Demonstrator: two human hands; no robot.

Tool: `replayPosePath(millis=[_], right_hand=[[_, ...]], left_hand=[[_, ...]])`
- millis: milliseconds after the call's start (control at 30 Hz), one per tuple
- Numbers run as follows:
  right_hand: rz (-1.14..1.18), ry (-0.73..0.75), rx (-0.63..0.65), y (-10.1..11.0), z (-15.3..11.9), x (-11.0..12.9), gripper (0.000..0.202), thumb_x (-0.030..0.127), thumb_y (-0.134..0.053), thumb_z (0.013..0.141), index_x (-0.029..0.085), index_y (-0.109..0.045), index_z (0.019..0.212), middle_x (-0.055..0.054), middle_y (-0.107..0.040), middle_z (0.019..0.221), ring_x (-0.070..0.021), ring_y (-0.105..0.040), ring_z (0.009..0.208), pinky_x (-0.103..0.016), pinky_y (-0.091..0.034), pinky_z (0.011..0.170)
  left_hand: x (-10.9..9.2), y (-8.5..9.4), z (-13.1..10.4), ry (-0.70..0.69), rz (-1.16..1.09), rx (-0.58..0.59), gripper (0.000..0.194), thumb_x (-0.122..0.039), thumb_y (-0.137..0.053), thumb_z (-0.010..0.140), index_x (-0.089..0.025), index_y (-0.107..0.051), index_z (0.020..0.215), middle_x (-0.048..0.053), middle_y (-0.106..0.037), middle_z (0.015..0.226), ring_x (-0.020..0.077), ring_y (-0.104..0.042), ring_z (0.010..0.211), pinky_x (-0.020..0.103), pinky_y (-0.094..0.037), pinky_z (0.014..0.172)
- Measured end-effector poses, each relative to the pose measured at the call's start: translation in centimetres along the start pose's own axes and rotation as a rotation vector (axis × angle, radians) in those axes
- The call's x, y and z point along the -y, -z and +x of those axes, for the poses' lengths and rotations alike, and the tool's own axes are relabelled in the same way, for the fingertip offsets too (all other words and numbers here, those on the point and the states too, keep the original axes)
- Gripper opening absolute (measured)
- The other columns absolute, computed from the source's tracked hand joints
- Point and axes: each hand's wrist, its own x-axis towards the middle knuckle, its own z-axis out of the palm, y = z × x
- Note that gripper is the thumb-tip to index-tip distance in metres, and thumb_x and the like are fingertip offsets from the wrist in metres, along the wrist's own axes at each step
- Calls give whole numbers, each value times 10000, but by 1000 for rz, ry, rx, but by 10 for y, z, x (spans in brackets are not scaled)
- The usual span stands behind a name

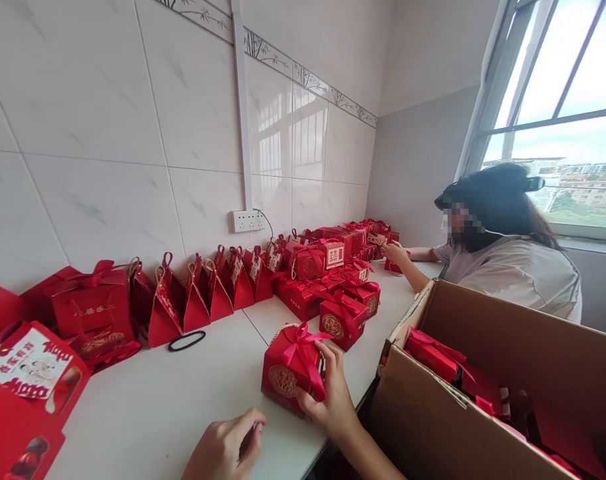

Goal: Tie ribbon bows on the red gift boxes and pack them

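A red gift box with a pink ribbon bow, a gold round emblem and a twisted cord handle stands on the white table near its front edge. My right hand grips its right side, thumb low on the front and fingers by the bow. Just left of the box, my left hand is held low over the table, fingers curled in, with nothing visible in them and apart from the box. Behind the held box sits a similar ribboned red box.
Triangular red boxes line the wall, and more ribboned boxes are piled beyond. A black hair tie lies on the table. An open cardboard box with red boxes stands right. A co-worker handles boxes at the far end.
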Motion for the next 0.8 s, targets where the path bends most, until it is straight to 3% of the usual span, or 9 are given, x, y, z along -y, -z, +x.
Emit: replayPosePath(millis=[133, 267, 533, 800], right_hand=[[-31, -34, 47, 6, -2, 0, 644, 309, -600, 726, 225, -319, 1300, -119, -420, 1175, -296, -483, 1085, -481, -460, 887], [-77, -5, 39, 11, -5, -2, 584, 379, -578, 775, 214, -361, 1292, -127, -439, 1143, -293, -472, 1036, -511, -432, 883], [-145, 2, 58, 14, -7, 1, 615, 490, -566, 786, 178, -403, 1290, -136, -483, 1107, -306, -449, 1012, -517, -414, 841], [-160, -55, 75, 17, -8, 3, 679, 531, -590, 734, 183, -414, 1290, -115, -480, 1038, -307, -425, 984, -540, -406, 845]], left_hand=[[-11, 8, 4, 17, -29, -13, 217, -156, -355, 866, -208, -535, 756, -74, -505, 455, 67, -431, 364, 177, -300, 388], [-14, 5, 2, -16, -50, -21, 217, -144, -365, 818, -193, -573, 783, -33, -590, 514, 82, -505, 418, 194, -322, 427], [-17, -4, -4, 91, -23, -34, 181, -177, -418, 751, -211, -595, 772, -40, -601, 517, 93, -510, 415, 202, -276, 399], [-7, 3, -5, 274, -127, -10, 167, -193, -438, 760, -218, -601, 783, -36, -609, 560, 109, -532, 468, 211, -357, 470]])
